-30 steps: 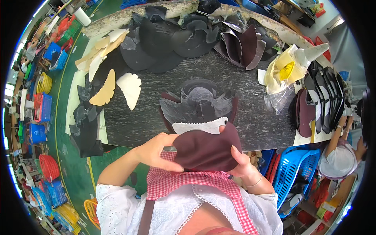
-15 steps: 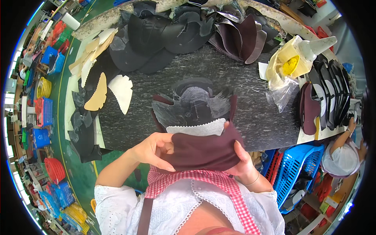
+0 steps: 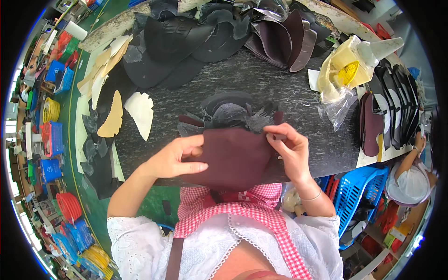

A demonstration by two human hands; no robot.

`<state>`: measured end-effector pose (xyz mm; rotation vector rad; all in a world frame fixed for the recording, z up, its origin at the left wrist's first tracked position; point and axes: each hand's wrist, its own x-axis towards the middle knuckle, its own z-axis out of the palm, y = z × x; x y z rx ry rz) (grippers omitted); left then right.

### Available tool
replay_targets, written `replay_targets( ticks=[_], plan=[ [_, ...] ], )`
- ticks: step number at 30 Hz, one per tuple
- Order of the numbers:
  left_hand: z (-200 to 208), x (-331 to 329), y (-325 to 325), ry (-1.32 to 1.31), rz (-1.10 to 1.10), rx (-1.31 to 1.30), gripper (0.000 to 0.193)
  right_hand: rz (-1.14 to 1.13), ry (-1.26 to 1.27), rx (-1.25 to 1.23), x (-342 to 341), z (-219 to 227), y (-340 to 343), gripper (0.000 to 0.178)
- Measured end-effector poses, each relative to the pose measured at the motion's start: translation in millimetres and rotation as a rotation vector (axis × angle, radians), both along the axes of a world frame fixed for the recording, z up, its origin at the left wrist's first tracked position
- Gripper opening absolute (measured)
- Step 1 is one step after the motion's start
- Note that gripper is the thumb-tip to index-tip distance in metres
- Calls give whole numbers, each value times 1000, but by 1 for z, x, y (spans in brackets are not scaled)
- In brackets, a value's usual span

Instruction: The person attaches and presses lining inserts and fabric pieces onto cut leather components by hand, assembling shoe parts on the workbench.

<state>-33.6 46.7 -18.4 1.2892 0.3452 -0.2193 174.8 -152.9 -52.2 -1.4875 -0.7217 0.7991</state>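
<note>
A dark maroon leather piece (image 3: 231, 158) is spread between my two hands over the table's near edge. My left hand (image 3: 175, 158) grips its left side, thumb on top and fingers underneath. At the upper right corner my right hand (image 3: 289, 147) pinches the edge between thumb and forefinger, the corner curling there. Just beyond lies a black shoe-upper piece (image 3: 228, 112) with a greyish, glue-smeared surface and maroon parts at its sides; the maroon leather covers its near part.
Black cut pieces (image 3: 182, 46) and maroon pieces (image 3: 280, 44) lie along the far side. A yellowish glue bottle (image 3: 345, 67) stands right, near stacked uppers (image 3: 394, 107). Cream (image 3: 140, 112) and tan (image 3: 112, 116) templates lie left. A blue basket (image 3: 357, 193) and a co-worker (image 3: 408, 179) are at right.
The maroon leather has been raised and spread flatter, now hiding the light grey toothed strip. My right hand has shifted up to the leather's top corner; my left hand has moved slightly up.
</note>
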Motion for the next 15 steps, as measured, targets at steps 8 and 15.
replay_targets(
  ticks=[8,15],
  plan=[
    [-6,18,18,37,-75,342,58,62,-597,-91,16,5,21,31],
    [-13,24,18,44,17,238,55,26,-616,-89,15,2,26,32]
  ],
)
